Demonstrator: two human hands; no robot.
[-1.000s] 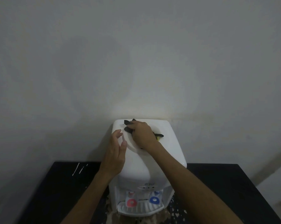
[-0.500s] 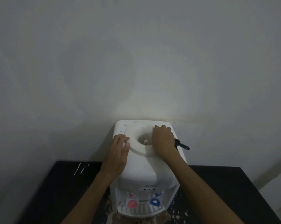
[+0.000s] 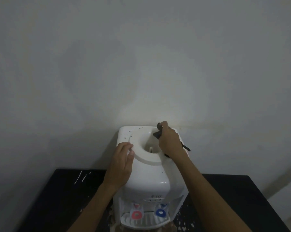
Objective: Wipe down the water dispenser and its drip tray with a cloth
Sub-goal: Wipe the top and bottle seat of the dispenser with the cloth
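A white tabletop water dispenser (image 3: 148,174) stands against the wall, its round bottle well open on top. My right hand (image 3: 170,141) presses a dark cloth (image 3: 157,134) on the well's back right rim; a strip of cloth sticks out beside my wrist. My left hand (image 3: 122,161) lies flat on the dispenser's left top edge, fingers together, holding nothing. At the bottom front are a red tap (image 3: 136,214), a blue tap (image 3: 160,212) and the white slotted drip tray (image 3: 145,221).
The dispenser sits on a black table (image 3: 66,198) with white paint streaks at the left and speckles around the base. A plain grey wall (image 3: 141,64) rises right behind it. Dark specks dot the dispenser's back left corner.
My right hand has carried the cloth from the left of the top, around the well's right side, to its back right rim. My left hand has stayed on the left edge.
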